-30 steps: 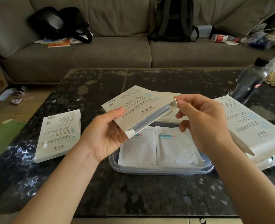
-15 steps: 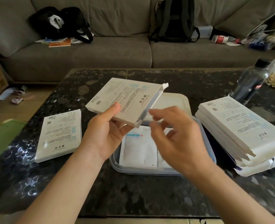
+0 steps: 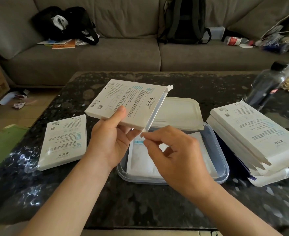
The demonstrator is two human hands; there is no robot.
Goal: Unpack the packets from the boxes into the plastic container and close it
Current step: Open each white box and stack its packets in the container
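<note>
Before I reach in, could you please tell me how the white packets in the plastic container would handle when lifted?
The packets look thin and lie flat in the plastic container, so they are probably light and somewhat floppy. Their smooth faces may be slippery, and, lying flat, they likely need lifting by an edge.

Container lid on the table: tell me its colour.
The container lid is plain off-white, seen best in the head view.

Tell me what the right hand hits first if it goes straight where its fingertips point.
The right hand points up and left at the open end of the box in the left hand. It would likely meet that box's lower corner flap first; whether they touch already is unclear.
</note>
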